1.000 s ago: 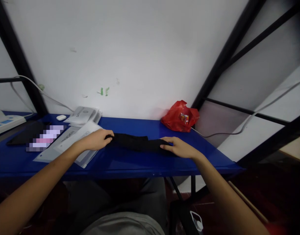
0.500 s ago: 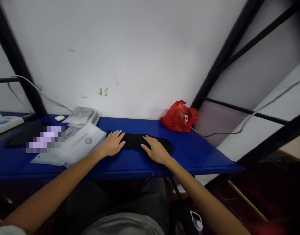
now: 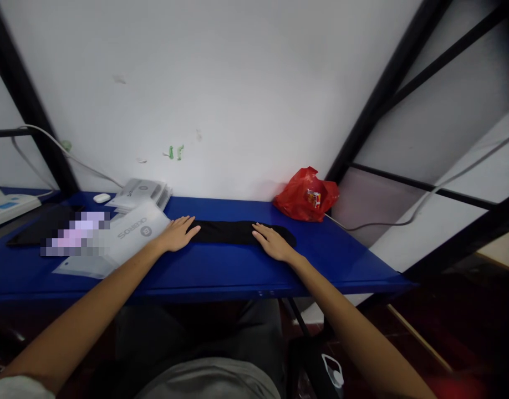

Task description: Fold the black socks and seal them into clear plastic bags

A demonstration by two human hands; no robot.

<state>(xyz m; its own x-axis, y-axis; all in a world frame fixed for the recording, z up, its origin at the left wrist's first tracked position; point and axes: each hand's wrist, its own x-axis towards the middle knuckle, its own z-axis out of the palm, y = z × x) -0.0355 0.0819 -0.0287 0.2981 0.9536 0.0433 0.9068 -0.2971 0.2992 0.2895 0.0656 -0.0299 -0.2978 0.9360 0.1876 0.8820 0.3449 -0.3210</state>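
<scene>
A long black piece of cloth, shaped like a sock with a rounded right end (image 3: pixel 225 231), lies flat across the blue table (image 3: pixel 229 269). My left hand (image 3: pixel 177 234) rests flat on its left end, fingers stretched out and thumb apart. Over the right part, my right hand (image 3: pixel 273 241) presses down with open fingers, the rounded tip showing beyond it. Just left of my left hand lies a frosted plastic pouch with printed lettering (image 3: pixel 140 233), partly behind my wrist.
A stack of similar pouches (image 3: pixel 140 194) sits against the wall beside a small white case (image 3: pixel 101 198). Farther left are a blurred-out flat object (image 3: pixel 77 233) and a white power strip (image 3: pixel 13 209). A crumpled red plastic bag (image 3: pixel 306 197) stands at the back right, near the black frame post (image 3: pixel 375 122).
My hands have moved apart along the cloth, the left one leftward and the right one rightward. The cloth now looks straighter and smoother.
</scene>
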